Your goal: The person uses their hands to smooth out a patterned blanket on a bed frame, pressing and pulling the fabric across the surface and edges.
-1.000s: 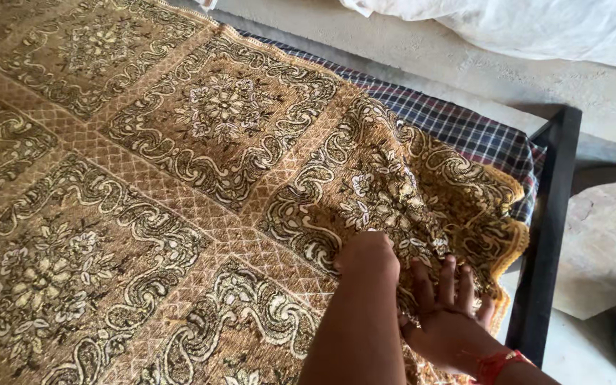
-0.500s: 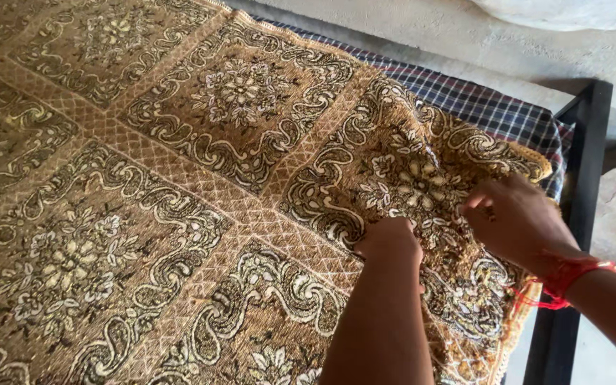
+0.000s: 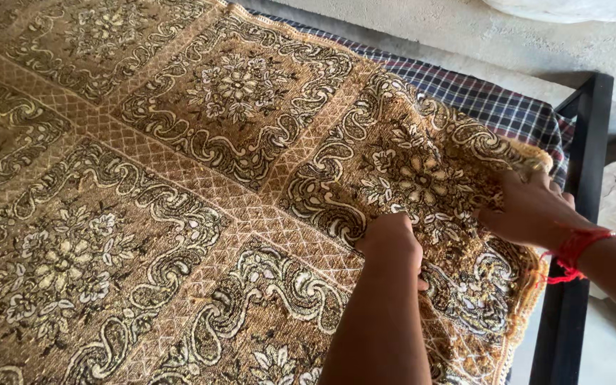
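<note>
A gold and brown patterned bedcover (image 3: 180, 185) lies spread over the bed. The left hand (image 3: 390, 242) presses on it near the right corner, fingers curled into the cloth. The right hand (image 3: 532, 210) grasps the bunched corner edge, above a checked sheet (image 3: 493, 107) and the black bed frame (image 3: 579, 214).
</note>
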